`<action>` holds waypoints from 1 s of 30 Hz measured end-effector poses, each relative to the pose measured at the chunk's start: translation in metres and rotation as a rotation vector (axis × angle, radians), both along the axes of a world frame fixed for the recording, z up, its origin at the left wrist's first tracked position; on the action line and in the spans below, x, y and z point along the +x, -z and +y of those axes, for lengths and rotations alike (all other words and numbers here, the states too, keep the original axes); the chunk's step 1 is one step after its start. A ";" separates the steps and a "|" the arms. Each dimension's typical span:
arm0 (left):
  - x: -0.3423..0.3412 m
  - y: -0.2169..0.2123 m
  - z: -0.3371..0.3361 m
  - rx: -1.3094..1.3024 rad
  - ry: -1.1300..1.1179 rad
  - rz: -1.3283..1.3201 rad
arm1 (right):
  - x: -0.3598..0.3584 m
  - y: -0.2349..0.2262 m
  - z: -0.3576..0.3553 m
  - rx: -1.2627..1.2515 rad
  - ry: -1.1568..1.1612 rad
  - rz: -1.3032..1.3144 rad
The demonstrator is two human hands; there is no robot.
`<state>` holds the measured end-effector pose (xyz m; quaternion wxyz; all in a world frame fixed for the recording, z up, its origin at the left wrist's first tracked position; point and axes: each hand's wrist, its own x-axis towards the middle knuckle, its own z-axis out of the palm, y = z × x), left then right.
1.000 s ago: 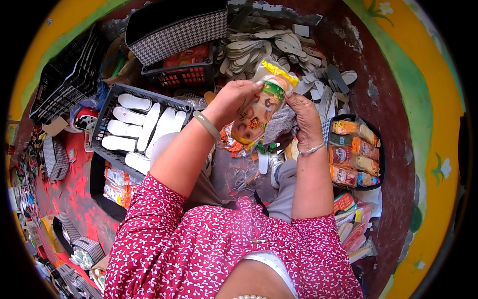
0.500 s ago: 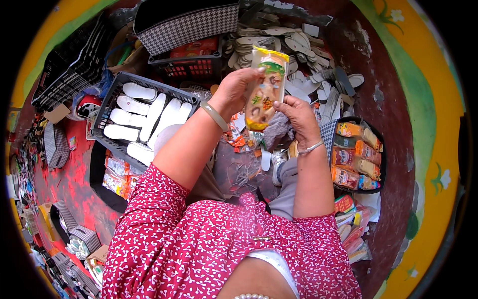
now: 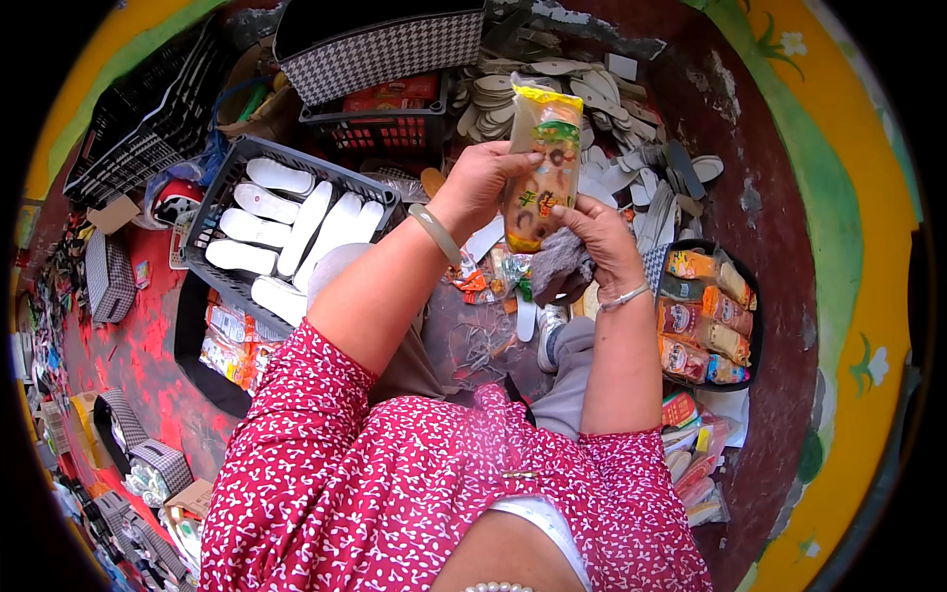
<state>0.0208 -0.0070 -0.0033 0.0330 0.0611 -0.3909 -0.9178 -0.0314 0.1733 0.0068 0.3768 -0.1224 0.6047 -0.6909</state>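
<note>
A long clear plastic packet point(image 3: 541, 163) with a yellow top and colourful print stands upright in front of me, with a shoe insole inside. My left hand point(image 3: 480, 185) grips its left side, a pale bangle on that wrist. My right hand point(image 3: 597, 237) holds the lower right edge of the packet, a thin bracelet on its wrist. Under the hands, on my lap, lie a grey cloth point(image 3: 558, 259) and small torn wrappers point(image 3: 483, 279).
A black crate point(image 3: 225, 183) of white insoles sits at my left. A black tub point(image 3: 752, 326) of packed packets is at my right. Loose insoles point(image 3: 631, 148) are piled ahead, with a houndstooth bag point(image 3: 395, 44) and a black basket point(image 3: 385, 128) beyond.
Both hands have turned the packet from tilted to upright and lifted it slightly. The right hand has slid lower on it.
</note>
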 end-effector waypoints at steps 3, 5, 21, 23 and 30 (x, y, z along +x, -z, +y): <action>0.002 -0.006 0.003 -0.022 0.004 -0.004 | 0.005 0.001 -0.002 0.009 0.010 0.017; 0.004 -0.007 0.002 -0.029 0.020 -0.023 | 0.005 0.000 -0.001 0.002 0.016 -0.017; 0.009 -0.023 -0.006 0.014 0.045 0.053 | -0.003 -0.012 0.015 -0.063 -0.016 -0.091; 0.007 -0.023 -0.002 -0.110 -0.047 -0.002 | -0.001 -0.013 0.011 -0.034 0.043 -0.034; 0.001 -0.006 0.002 -0.300 -0.032 -0.030 | 0.001 -0.008 0.006 -0.011 0.167 0.002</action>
